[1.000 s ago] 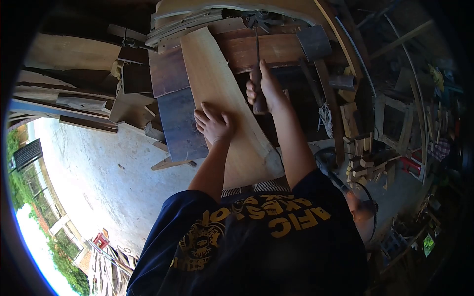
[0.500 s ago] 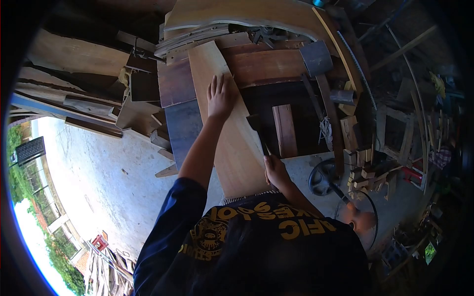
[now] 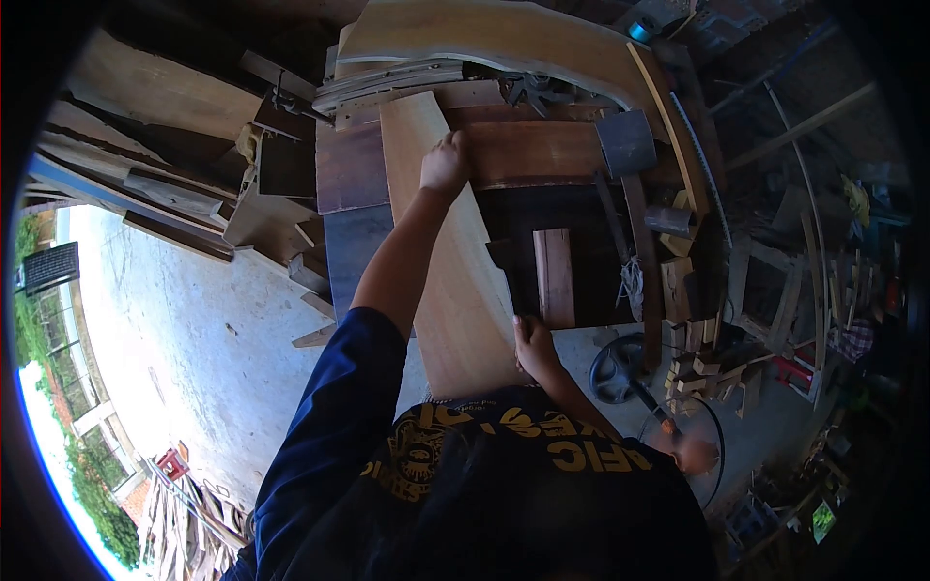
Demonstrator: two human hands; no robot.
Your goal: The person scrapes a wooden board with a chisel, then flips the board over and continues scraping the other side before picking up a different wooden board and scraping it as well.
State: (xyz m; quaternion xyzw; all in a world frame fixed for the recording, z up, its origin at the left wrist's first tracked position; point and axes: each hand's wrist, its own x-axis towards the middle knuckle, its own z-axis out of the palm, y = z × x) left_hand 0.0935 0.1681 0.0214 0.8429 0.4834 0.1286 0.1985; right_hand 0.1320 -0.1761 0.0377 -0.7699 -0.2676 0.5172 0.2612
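Note:
A long pale wooden board [image 3: 455, 281] lies lengthwise over the bench, its near end against my shirt. My left hand [image 3: 446, 163] is closed round the board's right edge, toward the far end. Closer to my body, my right hand [image 3: 536, 347] grips the same edge, thumb uppermost. Just beyond the right hand, a dark flat-bladed tool [image 3: 499, 254] lies beside the board; its handle is hard to make out against the dark bench. A short reddish wood block [image 3: 554, 276] rests to the right of it.
Dark planks [image 3: 542, 145] form the bench top. A grey metal piece [image 3: 627, 142] and a metal cylinder [image 3: 668, 221] sit at the right. A fan [image 3: 693, 450] stands on the floor near my right arm. Boards [image 3: 174, 198] are stacked at the left.
My left hand has gone from lying flat on the board to gripping its right edge. My right hand has left the dark tool and now holds the board's edge.

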